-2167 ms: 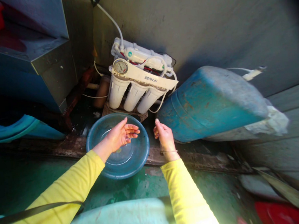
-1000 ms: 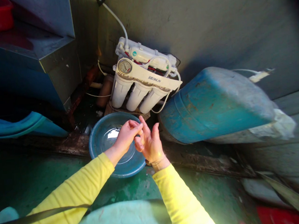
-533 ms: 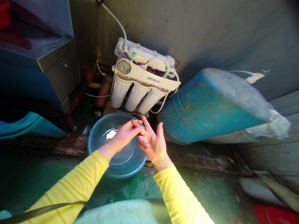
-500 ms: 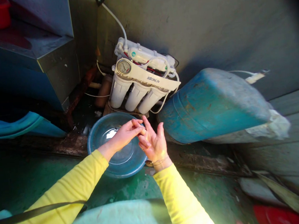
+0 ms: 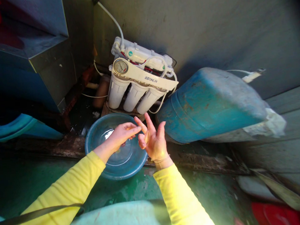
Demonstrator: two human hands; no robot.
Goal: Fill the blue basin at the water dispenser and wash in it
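A basin [image 5: 118,171] is sitting at the floor's [image 5: 135,190] edge, wall [image 5: 210,25] behind. Left hand [image 5: 119,135] is holding fingers narrow, right hand [image 5: 154,142] wide.

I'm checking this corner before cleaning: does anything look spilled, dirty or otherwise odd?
The green floor has pale, shiny-looking patches beside the blue basin, possibly spilled water. Brown grime runs along the lower edge of the front panel on the white filter unit, and brownish stains mark the blue barrel.
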